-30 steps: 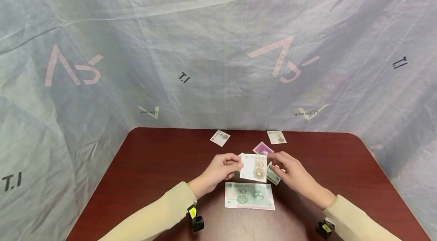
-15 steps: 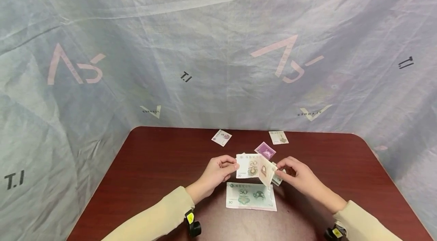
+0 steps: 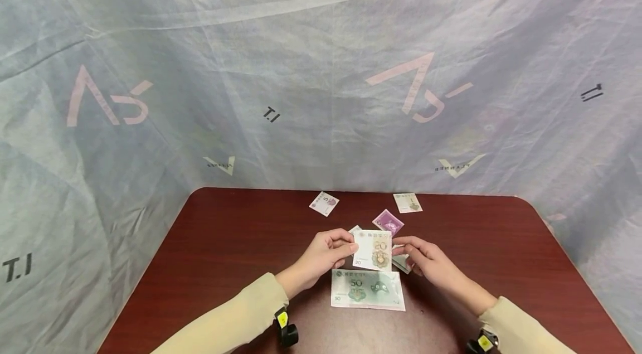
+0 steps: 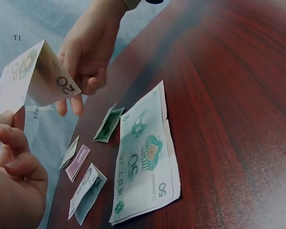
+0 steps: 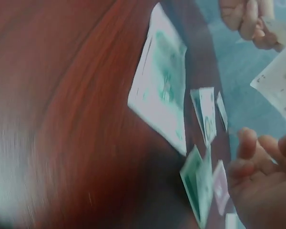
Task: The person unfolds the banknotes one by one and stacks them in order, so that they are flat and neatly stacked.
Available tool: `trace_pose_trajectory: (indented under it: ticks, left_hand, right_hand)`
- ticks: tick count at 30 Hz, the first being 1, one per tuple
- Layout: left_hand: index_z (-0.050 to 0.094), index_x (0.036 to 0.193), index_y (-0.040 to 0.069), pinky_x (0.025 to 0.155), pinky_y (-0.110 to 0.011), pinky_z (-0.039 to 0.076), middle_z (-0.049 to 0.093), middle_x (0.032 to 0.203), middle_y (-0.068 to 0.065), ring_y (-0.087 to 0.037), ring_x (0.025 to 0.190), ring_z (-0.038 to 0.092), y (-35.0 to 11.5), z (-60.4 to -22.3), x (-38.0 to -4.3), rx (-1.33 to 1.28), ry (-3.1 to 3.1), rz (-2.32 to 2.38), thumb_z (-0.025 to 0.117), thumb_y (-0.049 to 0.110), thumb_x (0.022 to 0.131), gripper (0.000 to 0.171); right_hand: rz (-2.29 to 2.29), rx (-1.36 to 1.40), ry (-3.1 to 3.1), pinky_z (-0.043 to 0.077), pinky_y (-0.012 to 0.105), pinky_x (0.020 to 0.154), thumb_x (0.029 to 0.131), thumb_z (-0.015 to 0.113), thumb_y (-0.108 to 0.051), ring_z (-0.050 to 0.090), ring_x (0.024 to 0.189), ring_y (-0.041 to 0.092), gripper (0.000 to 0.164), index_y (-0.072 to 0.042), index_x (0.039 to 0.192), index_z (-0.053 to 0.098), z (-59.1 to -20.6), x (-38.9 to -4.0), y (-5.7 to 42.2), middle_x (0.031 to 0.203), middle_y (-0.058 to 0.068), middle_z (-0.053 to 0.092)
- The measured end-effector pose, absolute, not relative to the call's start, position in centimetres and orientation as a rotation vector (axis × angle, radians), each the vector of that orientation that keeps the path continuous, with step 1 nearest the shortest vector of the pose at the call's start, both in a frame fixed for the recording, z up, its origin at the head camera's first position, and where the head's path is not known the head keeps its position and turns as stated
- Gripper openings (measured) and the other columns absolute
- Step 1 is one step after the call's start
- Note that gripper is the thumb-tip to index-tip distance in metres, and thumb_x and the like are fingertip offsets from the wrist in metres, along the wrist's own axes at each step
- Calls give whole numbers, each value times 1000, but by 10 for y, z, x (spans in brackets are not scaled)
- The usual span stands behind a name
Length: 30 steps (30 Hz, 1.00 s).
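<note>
My left hand (image 3: 321,256) pinches the left edge of a folded banknote (image 3: 368,251) marked 20, held above the table. In the left wrist view the note's rear flap (image 4: 52,81) hangs apart from the front one. Beside the note's right edge is my right hand (image 3: 431,267), fingers loosely bent; the right wrist view has a gap between these fingers (image 5: 248,143) and the note. Flat on the table in front lies a green 50 banknote (image 3: 368,291), with another sheet's edge showing beneath it.
Behind the hands lie small folded notes: a 5 (image 3: 324,204), a 1 (image 3: 408,203) and a purple one (image 3: 388,222). A green folded note (image 4: 108,125) is partly hidden by my right hand. Another folded note (image 4: 87,193) stands half open. A grey cloth (image 3: 321,92) hangs behind the table.
Half a second ago my right hand pinched the 20 note's right flap and swung it outward. Now the flap is back behind the front half, and the right hand has let go.
</note>
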<state>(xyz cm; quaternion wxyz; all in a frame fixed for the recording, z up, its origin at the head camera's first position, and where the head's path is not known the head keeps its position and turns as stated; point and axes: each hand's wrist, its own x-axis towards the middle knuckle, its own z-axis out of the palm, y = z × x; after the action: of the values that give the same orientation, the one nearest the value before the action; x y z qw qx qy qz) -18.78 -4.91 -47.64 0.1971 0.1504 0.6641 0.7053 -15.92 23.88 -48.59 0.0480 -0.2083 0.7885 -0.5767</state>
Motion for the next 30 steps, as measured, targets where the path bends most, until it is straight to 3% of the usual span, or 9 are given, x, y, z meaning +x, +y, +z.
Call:
trace_pose_trajectory:
  ticks: [3, 7, 10, 15, 19, 22, 25, 30]
  left_hand:
    - [62, 109, -7, 54, -19, 35, 64, 78, 6, -7, 54, 42, -50, -475, -188, 428, 1853, 1969, 69, 8, 100, 19]
    - [63, 108, -6, 53, -18, 34, 65, 79, 5, -6, 54, 42, -51, -475, -190, 412, 1851, 1991, 69, 7, 99, 17]
    - [63, 107, -5, 53, -18, 34, 65, 79, 5, -6, 54, 42, -52, -476, -190, 407, 1842, 1995, 68, 7, 100, 16]
    - [62, 109, -7, 53, -19, 35, 62, 74, 6, -7, 54, 42, -53, -478, -190, 431, 1834, 1946, 68, 8, 100, 18]
    - [64, 108, -8, 53, -19, 35, 64, 75, 7, -7, 54, 42, -52, -478, -190, 452, 1866, 1919, 70, 9, 99, 20]
    - [65, 107, -9, 53, -19, 36, 65, 74, 6, -6, 53, 42, -52, -479, -191, 439, 1904, 1936, 71, 8, 98, 20]
    - [65, 106, -10, 53, -19, 36, 65, 75, 2, -7, 53, 41, -52, -481, -192, 414, 1970, 1961, 71, 5, 97, 18]
    - [69, 100, -1, 51, -20, 39, 70, 80, -9, -5, 53, 45, -56, -485, -194, 424, 2286, 1875, 71, 7, 96, 9]
  right_hand:
    - [-1878, -556, 2148, 41, 26, 54, 112, 37, -7, 57, 68, 11, 35, 18, 133, 49, -487, -158, 236, 104, 19, 68]
    - [-1923, -447, 2054, 40, 25, 57, 113, 41, -16, 56, 70, 9, 37, 12, 133, 53, -485, -157, 232, 103, 11, 69]
    - [-1904, -398, 2074, 39, 23, 58, 112, 45, -18, 54, 69, 9, 37, 11, 132, 55, -485, -157, 228, 100, 12, 68]
    - [-1885, -462, 2093, 36, 25, 54, 111, 45, -13, 46, 63, 9, 36, 18, 128, 53, -486, -156, 222, 81, 7, 56]
    - [-1911, -468, 2076, 34, 27, 53, 111, 47, -13, 42, 61, 10, 29, 10, 123, 58, -487, -156, 218, 71, 4, 48]
    - [-1966, -393, 2073, 36, 25, 56, 110, 51, -13, 46, 62, 9, 24, 6, 121, 59, -485, -154, 218, 72, 2, 51]
    - [-2027, -363, 2138, 39, 24, 56, 107, 55, -9, 48, 63, 7, 24, 10, 121, 56, -484, -153, 221, 75, -2, 55]
    - [-1967, -389, 2496, 46, 25, 60, 101, 63, -1, 57, 70, 5, 23, 9, 121, 60, -487, -153, 228, 85, -1, 69]
